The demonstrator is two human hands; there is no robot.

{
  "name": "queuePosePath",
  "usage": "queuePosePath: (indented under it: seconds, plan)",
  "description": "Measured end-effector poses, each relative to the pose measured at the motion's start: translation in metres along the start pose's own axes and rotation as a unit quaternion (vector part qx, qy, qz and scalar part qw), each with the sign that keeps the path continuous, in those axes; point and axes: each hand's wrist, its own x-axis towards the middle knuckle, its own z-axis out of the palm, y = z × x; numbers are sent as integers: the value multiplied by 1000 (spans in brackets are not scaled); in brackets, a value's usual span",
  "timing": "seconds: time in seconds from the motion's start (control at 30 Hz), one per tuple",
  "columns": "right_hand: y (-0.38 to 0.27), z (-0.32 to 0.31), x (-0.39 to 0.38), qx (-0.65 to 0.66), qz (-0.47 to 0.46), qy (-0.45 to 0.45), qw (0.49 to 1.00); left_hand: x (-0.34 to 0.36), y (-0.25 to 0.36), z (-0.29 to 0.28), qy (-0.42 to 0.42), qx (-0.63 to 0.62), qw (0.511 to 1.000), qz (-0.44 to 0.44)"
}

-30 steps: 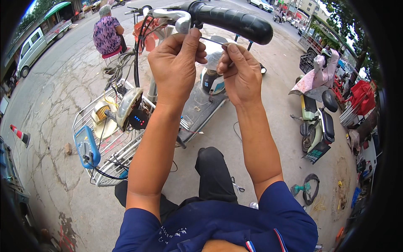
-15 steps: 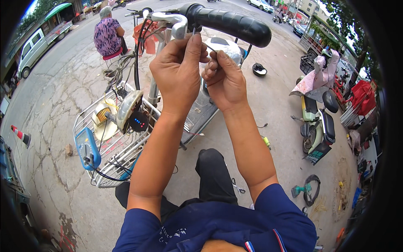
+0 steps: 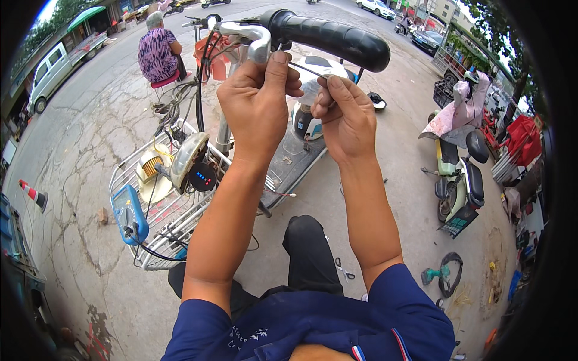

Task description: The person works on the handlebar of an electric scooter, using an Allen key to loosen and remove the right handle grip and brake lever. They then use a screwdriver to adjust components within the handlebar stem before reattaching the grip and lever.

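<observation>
Cable (image 3: 308, 70) slantwise between left hand (image 3: 256, 111) and right hand (image 3: 346, 115), each grip closed on it

The fingers (image 3: 276, 73) hide both ends of a thin dark strand (image 3: 308, 70) — its kind unclear.

Mine: 2, left hand (image 3: 254, 111) and right hand (image 3: 347, 120) | held by me: 1 thin dark strand (image 3: 308, 69) | 1 black grip (image 3: 337, 40) near me | 1 silver lever (image 3: 260, 43) | 1 white wire basket (image 3: 188, 219) | 1 blue meter (image 3: 129, 212) | 1 striped cone (image 3: 34, 195) | 1 pair of scissors (image 3: 345, 270) | 1 seated person (image 3: 158, 55)
</observation>
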Motion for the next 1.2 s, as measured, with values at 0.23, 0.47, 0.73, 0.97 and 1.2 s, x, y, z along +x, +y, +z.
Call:
queuePosePath:
  seconds: [0.23, 0.47, 0.73, 0.97, 1.2]
  plan:
    - [-28, 38, -27, -268, -140, 80, 950, 2, 4, -2, -12, -198, 971, -133]
    - [-21, 36, -25, -296, -201, 73, 931, 3, 11, -4, -24, -201, 968, -149]
    - [14, 0, 3, -3, 14, 14, 1000, 3, 8, -4, -2, 96, 995, 19]
    - [54, -3, 30, 201, 163, -74, 963, 9, 11, -10, -12, 400, 877, 265]
    - [80, 7, 56, 318, 196, -102, 922, 12, 12, -9, -18, 467, 823, 322]
